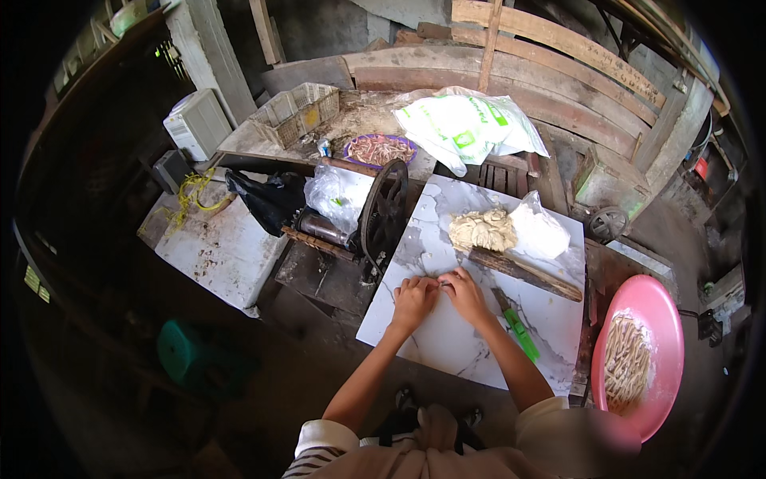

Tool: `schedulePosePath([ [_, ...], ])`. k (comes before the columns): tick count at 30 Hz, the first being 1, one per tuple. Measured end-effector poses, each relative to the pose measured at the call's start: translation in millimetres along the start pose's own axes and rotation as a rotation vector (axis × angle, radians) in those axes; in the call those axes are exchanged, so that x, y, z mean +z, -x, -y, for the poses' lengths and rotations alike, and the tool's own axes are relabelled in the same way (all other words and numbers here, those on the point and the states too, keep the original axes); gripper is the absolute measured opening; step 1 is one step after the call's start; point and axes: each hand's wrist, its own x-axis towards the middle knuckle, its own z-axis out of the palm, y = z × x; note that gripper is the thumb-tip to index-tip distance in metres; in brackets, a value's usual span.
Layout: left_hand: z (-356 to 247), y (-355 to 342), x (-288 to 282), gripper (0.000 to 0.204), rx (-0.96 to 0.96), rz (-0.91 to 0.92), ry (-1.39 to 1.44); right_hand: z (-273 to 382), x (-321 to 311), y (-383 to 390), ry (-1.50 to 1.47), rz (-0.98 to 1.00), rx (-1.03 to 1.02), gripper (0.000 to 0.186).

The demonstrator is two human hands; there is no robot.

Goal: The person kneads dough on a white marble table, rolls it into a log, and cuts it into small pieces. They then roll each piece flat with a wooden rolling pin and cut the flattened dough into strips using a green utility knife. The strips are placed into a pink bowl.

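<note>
Dough [483, 230] lies at one o'clock from the close-set left hand [415, 303] and right hand [463, 294], their hold impossible to tell; green-handled knife [521, 333] at four o'clock.

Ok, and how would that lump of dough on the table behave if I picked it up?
The dough would probably sag and stretch, since its surface looks soft and folded. It may feel fairly heavy, as the lump looks thick. Its uneven, slumped shape makes rolling seem unlikely.

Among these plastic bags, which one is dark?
The black bag, leftmost; the crumpled bag beside it is clear; the large sack and the small bag by the dough look white.
</note>
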Motion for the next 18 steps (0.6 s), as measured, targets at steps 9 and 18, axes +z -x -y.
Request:
schedulePosePath([
  [9, 0.7, -6.4, 2.0, 0.025, 0.037, 0.031, -0.045, -4.9, -14.3, -15.1, -0.089, 0.114, -0.069, 0.015],
  [18, -9.0, -4.3, -1.1, 0.024, 0.035, 0.061, 0.442, 24.8, -43.1, -1.9, -0.278, 0.134, -0.002, 0.011],
])
